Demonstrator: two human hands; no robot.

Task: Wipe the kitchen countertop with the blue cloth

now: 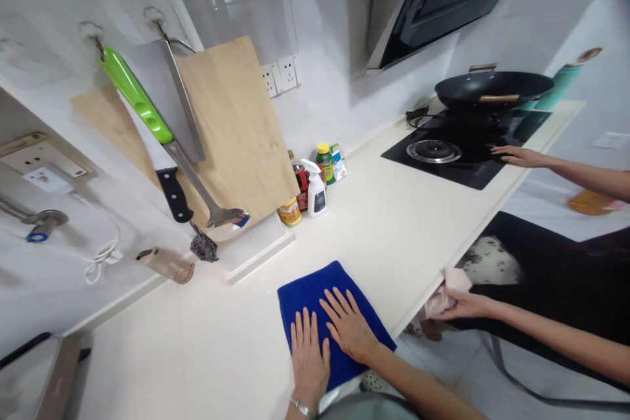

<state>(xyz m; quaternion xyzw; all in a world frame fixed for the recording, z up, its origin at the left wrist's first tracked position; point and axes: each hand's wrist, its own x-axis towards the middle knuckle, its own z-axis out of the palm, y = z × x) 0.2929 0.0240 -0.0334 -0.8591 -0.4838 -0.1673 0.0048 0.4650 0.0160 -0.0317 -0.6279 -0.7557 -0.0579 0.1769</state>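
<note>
A blue cloth point(315, 282) lies spread flat on the white countertop point(226, 348), close to its front edge. My left hand point(309, 357), with a bracelet at the wrist, rests palm down on the cloth's left part, fingers stretched out. Beside it my right hand point(350, 327) presses flat on the middle of the same cloth, fingers spread. Neither hand grips anything. Beyond the cloth stand a white spray bottle point(316, 193), a green bottle with a yellow cap point(325, 164) and a yellow container point(290, 212).
At right, another person's hand holds a pale cloth point(445, 298) by the counter edge; their other hand point(516, 155) is over the black stove point(472, 167). A wok point(492, 86) sits behind. Knives, a spatula and a cutting board point(236, 131) hang left above a brown bottle point(167, 265).
</note>
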